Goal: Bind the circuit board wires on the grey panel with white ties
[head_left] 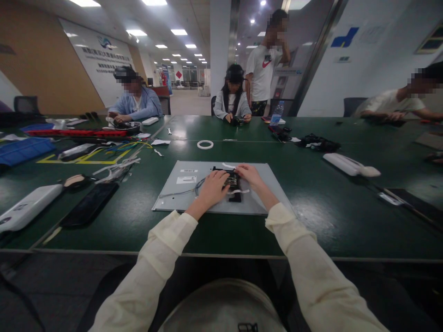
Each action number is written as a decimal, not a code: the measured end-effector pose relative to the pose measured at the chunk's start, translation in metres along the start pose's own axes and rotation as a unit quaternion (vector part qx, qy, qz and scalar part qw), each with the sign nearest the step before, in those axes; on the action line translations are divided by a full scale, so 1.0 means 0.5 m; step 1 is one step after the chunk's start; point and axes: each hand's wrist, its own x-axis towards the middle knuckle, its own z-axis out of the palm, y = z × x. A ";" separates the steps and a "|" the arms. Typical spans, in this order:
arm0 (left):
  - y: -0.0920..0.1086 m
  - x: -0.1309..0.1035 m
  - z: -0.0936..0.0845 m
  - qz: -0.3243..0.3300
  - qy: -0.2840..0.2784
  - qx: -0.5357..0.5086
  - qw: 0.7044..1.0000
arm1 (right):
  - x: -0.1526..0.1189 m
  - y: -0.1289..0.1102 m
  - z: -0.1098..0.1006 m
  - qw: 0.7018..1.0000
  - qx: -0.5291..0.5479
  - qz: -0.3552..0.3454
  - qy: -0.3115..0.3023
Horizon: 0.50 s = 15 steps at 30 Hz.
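Note:
A flat grey metal panel (pixel 180 198) lies on the table before me, with white labels on its left and a thin grey cable (pixel 178 192) across it. On the panel sits a black unit with a circuit board (pixel 234 180). My left hand (pixel 213 188) grips the unit's left side, thumb and fingers over it. At its upper right corner, my right hand (pixel 249 175) is closed with bent fingers; what lies between the fingertips is hidden. One white strip (pixel 227 165) shows beside those fingertips, and another pale strip (pixel 240 191) crosses the unit lower down.
A white tape roll (pixel 205 145) lies beyond the panel. On the left are a black phone (pixel 90 205), a white device (pixel 31 207) and a blue bin (pixel 26 150). To the right lies another white device (pixel 346 164). Several people are around the table.

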 end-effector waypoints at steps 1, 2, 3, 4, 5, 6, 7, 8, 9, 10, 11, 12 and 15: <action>-0.004 -0.002 0.007 0.010 -0.009 -0.002 1.000 | -0.003 -0.003 0.001 1.000 0.015 0.004 -0.002; -0.008 -0.003 0.013 0.016 -0.019 -0.002 1.000 | -0.005 -0.005 0.002 1.000 0.029 0.007 -0.004; -0.010 -0.005 0.019 0.018 -0.028 0.000 0.999 | -0.007 -0.008 0.003 0.999 0.041 0.011 -0.006; -0.012 -0.006 0.025 0.018 -0.034 0.004 0.999 | -0.009 -0.010 0.004 0.998 0.053 0.014 -0.007; -0.013 -0.007 0.029 0.016 -0.037 0.007 0.999 | -0.010 -0.012 0.005 0.998 0.063 0.018 -0.007; -0.013 -0.007 0.032 0.015 -0.037 0.010 0.999 | -0.011 -0.014 0.005 0.997 0.071 0.021 -0.007; -0.014 -0.007 0.033 0.015 -0.036 0.013 0.999 | -0.012 -0.016 0.005 0.997 0.077 0.025 -0.007; -0.014 -0.006 0.034 0.016 -0.036 0.014 0.999 | -0.012 -0.017 0.005 0.996 0.081 0.029 -0.004; -0.015 -0.006 0.034 0.017 -0.036 0.014 0.999 | -0.012 -0.017 0.003 0.996 0.083 0.034 -0.001; -0.015 -0.006 0.034 0.018 -0.037 0.014 0.999 | -0.012 -0.018 0.002 0.996 0.083 0.039 0.004; -0.015 -0.005 0.033 0.018 -0.039 0.012 0.999 | -0.012 -0.017 -0.001 0.996 0.081 0.043 0.010; -0.015 -0.005 0.033 0.018 -0.041 0.009 0.999 | -0.011 -0.017 -0.003 0.996 0.077 0.047 0.016; -0.014 -0.004 0.031 0.005 -0.043 -0.004 0.999 | -0.012 -0.015 -0.012 0.996 0.059 0.055 0.030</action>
